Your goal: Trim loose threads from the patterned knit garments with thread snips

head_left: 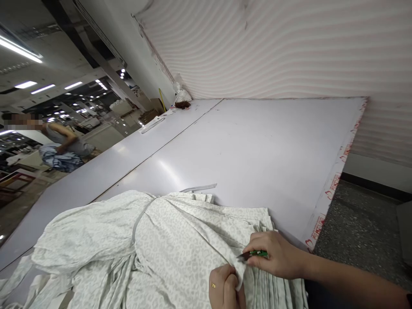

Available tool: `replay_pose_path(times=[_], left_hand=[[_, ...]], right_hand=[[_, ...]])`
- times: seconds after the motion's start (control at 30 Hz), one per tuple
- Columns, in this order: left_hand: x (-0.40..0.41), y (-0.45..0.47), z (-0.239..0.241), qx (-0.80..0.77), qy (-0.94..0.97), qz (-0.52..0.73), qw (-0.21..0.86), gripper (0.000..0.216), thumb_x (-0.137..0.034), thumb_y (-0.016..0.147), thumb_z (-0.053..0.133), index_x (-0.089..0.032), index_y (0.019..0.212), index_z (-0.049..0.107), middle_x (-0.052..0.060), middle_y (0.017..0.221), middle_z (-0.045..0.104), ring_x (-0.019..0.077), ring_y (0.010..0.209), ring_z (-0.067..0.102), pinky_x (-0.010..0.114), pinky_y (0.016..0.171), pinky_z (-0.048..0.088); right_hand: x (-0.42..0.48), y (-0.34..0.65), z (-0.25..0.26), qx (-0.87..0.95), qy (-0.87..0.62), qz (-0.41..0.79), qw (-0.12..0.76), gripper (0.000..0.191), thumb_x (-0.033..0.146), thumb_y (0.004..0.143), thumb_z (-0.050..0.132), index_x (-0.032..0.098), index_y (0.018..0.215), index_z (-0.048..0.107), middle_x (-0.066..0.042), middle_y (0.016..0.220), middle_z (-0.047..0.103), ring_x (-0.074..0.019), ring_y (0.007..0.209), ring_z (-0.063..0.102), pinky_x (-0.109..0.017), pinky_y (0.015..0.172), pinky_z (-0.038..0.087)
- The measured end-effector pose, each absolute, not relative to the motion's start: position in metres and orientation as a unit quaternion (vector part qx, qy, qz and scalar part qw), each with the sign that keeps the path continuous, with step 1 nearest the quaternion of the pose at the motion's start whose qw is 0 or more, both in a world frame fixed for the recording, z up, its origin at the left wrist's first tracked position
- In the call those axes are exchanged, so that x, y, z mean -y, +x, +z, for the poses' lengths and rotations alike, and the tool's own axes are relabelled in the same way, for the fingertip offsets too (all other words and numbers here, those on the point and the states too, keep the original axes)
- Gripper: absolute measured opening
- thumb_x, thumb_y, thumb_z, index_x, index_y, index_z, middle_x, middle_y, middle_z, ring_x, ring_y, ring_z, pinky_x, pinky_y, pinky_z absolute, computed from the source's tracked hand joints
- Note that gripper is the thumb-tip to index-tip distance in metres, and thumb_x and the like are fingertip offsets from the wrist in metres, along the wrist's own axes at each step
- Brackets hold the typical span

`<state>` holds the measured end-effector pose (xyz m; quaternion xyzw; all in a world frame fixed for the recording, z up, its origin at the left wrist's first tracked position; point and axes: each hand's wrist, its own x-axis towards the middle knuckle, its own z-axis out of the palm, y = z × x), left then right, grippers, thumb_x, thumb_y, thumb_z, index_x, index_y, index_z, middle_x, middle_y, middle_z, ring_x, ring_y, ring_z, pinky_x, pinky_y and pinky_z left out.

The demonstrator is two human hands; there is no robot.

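While our left hand (227,286) pinches a small fold of the leopard-print cloth bundle (180,244) between thumb and fingers, our right hand (273,254) grips green-handled thread snips (253,254) with the dark blades right at that fold. Clock read from mid-view: bundle sprawls from 5 to 8 o'clock on the white tabletop (257,146), cinched by a grey tie (138,219) at 7; left hand just short of 6, right hand and snips at 5. Can't tell if the blades are apart or closed, or whether they've bitten cloth. Main risk, in our judgement: nicking good fabric. Fold is bunched and the plies at 5 o'clock lie close beneath, so a tip going too deep could catch several layers. Second risk: fingers. Left fingertips sit just beside the blade tips; if the cloth slips or the snips skid, we'd likely cut ourselves. Third: pulling hard on the fold could drag plies out of line, as the tie only gathers the bundle at 7 and the layers at 5 look loose. Minor: loose grey strip (202,187) at 6, just beyond the bundle, could get swept under the cloth.
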<state>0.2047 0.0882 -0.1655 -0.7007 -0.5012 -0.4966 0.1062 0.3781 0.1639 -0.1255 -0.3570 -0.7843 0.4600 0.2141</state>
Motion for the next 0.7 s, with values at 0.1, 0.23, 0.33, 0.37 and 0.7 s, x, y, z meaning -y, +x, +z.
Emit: replay_pose_path(times=[0.1, 0.23, 0.33, 0.37, 0.7], left_hand=[[-0.0882, 0.2029, -0.1643, 0.498, -0.706, -0.493, 0.103, 0.022, 0.002, 0.079, 0.051, -0.019, 0.075, 0.051, 0.003, 0.076, 0.06, 0.014, 0.068, 0.052, 0.026, 0.063, 0.044], [-0.0879, 0.2014, -0.1629, 0.499, -0.71, -0.487, 0.099, 0.023, 0.003, 0.079, 0.05, -0.019, 0.075, 0.05, 0.002, 0.076, 0.06, 0.0138, 0.068, 0.052, 0.026, 0.064, 0.045], [-0.0882, 0.202, -0.1626, 0.5, -0.709, -0.489, 0.093, 0.021, 0.0, 0.082, 0.051, -0.02, 0.074, 0.049, 0.002, 0.075, 0.059, 0.0136, 0.068, 0.053, 0.026, 0.063, 0.045], [-0.0883, 0.2024, -0.1625, 0.501, -0.707, -0.49, 0.09, 0.021, -0.001, 0.083, 0.051, -0.02, 0.074, 0.048, 0.002, 0.075, 0.058, 0.0135, 0.068, 0.052, 0.026, 0.062, 0.045], [-0.0839, 0.2044, -0.1606, 0.54, -0.673, -0.502, 0.067, 0.021, -0.003, 0.084, 0.052, -0.021, 0.075, 0.051, 0.002, 0.075, 0.055, 0.0139, 0.067, 0.052, 0.025, 0.061, 0.045]], right_hand=[[-0.166, 0.3785, -0.125, 0.792, -0.343, 0.459, 0.211, 0.02, 0.028, 0.084, 0.069, 0.021, 0.1, 0.078, -0.006, 0.088, 0.076, -0.0195, 0.082, 0.069, -0.025, 0.071, 0.048], [-0.1665, 0.3805, -0.1249, 0.799, -0.343, 0.449, 0.206, 0.018, 0.026, 0.086, 0.068, 0.019, 0.099, 0.078, -0.006, 0.088, 0.076, -0.0192, 0.081, 0.069, -0.025, 0.071, 0.047], [-0.1662, 0.381, -0.1235, 0.82, -0.313, 0.439, 0.192, 0.025, 0.033, 0.084, 0.073, 0.019, 0.104, 0.077, -0.006, 0.089, 0.075, -0.0199, 0.081, 0.069, -0.025, 0.07, 0.046], [-0.1662, 0.3809, -0.1225, 0.829, -0.306, 0.43, 0.187, 0.025, 0.034, 0.085, 0.072, 0.019, 0.104, 0.077, -0.006, 0.089, 0.075, -0.02, 0.082, 0.069, -0.025, 0.069, 0.046], [-0.1632, 0.3772, -0.1216, 0.81, -0.342, 0.43, 0.205, 0.02, 0.029, 0.087, 0.066, 0.02, 0.104, 0.074, -0.005, 0.093, 0.073, -0.0195, 0.083, 0.068, -0.027, 0.073, 0.047]])
